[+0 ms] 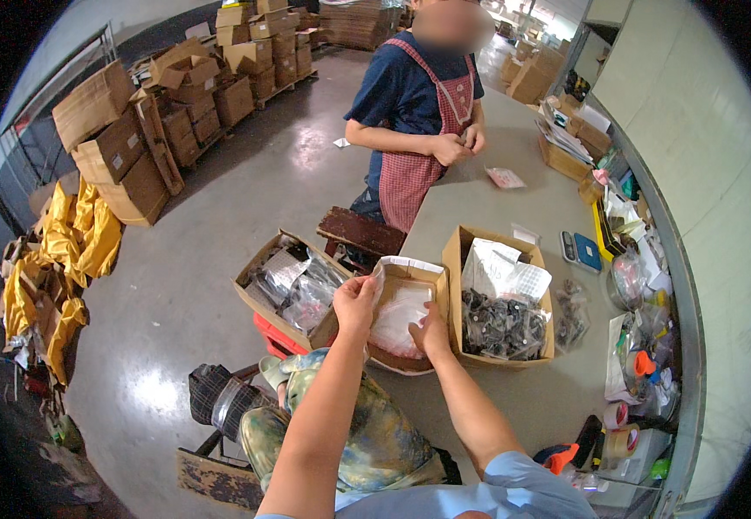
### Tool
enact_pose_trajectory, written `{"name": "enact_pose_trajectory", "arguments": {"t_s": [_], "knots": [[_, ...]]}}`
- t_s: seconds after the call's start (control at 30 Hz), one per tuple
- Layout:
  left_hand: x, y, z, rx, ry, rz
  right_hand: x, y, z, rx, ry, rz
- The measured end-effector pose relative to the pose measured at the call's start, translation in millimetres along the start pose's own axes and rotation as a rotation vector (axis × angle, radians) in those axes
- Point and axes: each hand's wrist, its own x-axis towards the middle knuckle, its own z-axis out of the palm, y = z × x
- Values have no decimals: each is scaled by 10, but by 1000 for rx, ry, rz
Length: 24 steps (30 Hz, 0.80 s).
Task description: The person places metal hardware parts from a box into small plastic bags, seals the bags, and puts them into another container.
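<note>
In the head view a shallow cardboard box (438, 275) at the table's near left edge holds a stack of clear plastic bags (403, 322). My left hand (356, 303) is over the box's left side, its fingertips pinched on a small clear plastic bag (379, 282). My right hand (430, 332) reaches into the same box from the right, thumb and forefinger apart against the stack. To the right stands a deeper carton (456, 259) of small bagged black parts (503, 327) and white paper sheets. On the left another carton (263, 304) contains filled clear bags (293, 285).
Across the table corner stands a person in a red checked apron (410, 186), hands together near a small packet (505, 177). A blue scale (580, 251), tape rolls (622, 441) and clutter line the wall side. A wooden stool (360, 228) stands beyond the boxes; stacked cartons (125, 156) fill the far left.
</note>
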Motion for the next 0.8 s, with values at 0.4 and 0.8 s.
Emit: {"name": "enact_pose_trajectory", "arguments": {"t_s": [0.4,0.8], "knots": [[-300,159,159,789,-493,222,-276,-708,-857,289,-9,-245],[-598,215,268,874,-706,727,-290,-679,-1297,-149,-364,-541]]}}
